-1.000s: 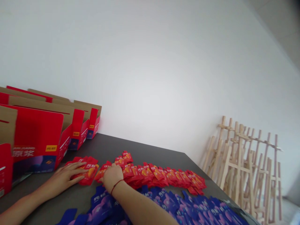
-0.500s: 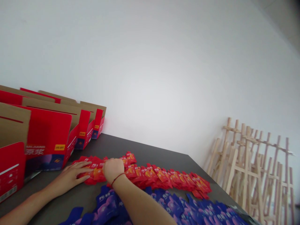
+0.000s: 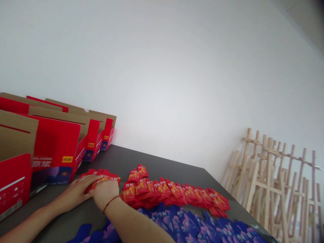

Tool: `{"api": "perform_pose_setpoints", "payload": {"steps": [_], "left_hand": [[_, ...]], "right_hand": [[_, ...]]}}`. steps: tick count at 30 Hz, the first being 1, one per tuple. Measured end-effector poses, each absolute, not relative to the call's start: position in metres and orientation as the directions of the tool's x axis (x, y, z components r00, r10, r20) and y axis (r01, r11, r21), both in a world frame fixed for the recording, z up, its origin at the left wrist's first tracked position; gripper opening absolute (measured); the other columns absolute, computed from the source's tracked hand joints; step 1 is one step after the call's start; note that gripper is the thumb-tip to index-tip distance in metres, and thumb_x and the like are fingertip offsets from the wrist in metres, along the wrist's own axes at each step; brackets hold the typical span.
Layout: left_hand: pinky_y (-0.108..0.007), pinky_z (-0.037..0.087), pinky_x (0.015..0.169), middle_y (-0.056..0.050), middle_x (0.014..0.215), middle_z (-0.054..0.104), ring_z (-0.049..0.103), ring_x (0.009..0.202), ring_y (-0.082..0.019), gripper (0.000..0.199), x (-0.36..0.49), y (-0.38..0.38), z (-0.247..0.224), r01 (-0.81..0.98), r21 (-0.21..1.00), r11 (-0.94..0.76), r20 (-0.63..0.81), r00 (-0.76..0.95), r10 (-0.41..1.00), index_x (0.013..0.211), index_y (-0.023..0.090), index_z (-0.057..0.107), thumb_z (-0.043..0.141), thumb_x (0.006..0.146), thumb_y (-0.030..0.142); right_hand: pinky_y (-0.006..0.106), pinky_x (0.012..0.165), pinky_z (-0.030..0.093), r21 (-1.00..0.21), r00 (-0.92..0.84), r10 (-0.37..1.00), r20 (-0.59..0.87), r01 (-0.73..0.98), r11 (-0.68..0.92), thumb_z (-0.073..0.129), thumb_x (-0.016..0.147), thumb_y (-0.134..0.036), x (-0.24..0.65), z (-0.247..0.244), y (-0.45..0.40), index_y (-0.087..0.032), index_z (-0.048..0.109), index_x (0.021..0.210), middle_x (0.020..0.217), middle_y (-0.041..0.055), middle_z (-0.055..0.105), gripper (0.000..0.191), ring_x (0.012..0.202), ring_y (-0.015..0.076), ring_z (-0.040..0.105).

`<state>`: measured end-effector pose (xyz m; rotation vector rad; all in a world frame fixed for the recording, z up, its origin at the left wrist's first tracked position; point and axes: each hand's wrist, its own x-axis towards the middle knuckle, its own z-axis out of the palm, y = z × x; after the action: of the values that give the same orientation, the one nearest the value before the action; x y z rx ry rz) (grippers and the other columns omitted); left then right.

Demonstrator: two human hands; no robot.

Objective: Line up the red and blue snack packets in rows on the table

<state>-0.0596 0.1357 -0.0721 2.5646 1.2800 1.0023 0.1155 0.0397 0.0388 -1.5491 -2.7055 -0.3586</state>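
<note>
A small batch of red packets [image 3: 113,177] lies at the left end of the dark table, with a gap between it and the long row of red packets [image 3: 164,192]. My left hand [image 3: 79,190] rests at the batch's left side, its fingers over the packets. Against the batch's near side is my right hand [image 3: 105,193], curled, its fingertips hidden behind the back of the hand. Both hands are close together around the batch. Under my right forearm, blue packets [image 3: 182,222] are spread along the near side.
Open red cartons with brown inner flaps [image 3: 57,145] stand in rows on the left. The dark table [image 3: 157,165] runs back to a white wall. Wooden frames [image 3: 270,182] lean against the wall at the right.
My right hand has moved left towards my left hand, and a gap has opened between the small red batch and the long row. My left hand's fingers have drawn closer together.
</note>
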Motion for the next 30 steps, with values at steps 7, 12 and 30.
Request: {"api": "perform_pose_setpoints", "payload": {"steps": [7,12,30], "left_hand": [[-0.048,0.049,0.115,-0.002,0.146,0.067,0.059,0.139,-0.030,0.054,-0.065,0.144,-0.087,0.729,0.354,-0.586,0.462,0.409,0.787,0.135,0.038,0.070,0.042,0.095,0.061],[-0.058,0.043,0.118,-0.006,0.149,0.065,0.055,0.142,-0.037,0.063,-0.049,0.123,-0.065,0.783,0.351,-0.513,0.395,0.373,0.840,0.135,0.035,0.071,0.044,0.092,0.072],[-0.057,0.044,0.118,-0.004,0.146,0.067,0.055,0.141,-0.037,0.062,-0.050,0.123,-0.056,0.777,0.340,-0.529,0.366,0.409,0.836,0.134,0.038,0.071,0.058,0.084,0.072]], "right_hand": [[0.039,0.084,0.063,0.104,-0.424,0.899,0.109,0.905,0.414,0.051,0.107,-0.034,0.117,0.038,0.039,-0.007,0.074,0.118,0.111,0.0203,0.077,0.038,0.106,0.0273,0.076],[0.040,0.088,0.062,0.021,-0.401,0.912,0.079,0.916,0.401,0.056,0.102,-0.030,0.135,0.045,0.032,-0.004,0.071,0.124,0.118,0.0206,0.076,0.037,0.109,0.0292,0.074],[0.034,0.081,0.064,0.142,-0.265,0.964,-0.007,0.954,0.263,0.054,0.098,-0.010,0.170,0.048,0.042,-0.012,0.078,0.112,0.109,0.0190,0.079,0.027,0.104,0.0257,0.077]]}}
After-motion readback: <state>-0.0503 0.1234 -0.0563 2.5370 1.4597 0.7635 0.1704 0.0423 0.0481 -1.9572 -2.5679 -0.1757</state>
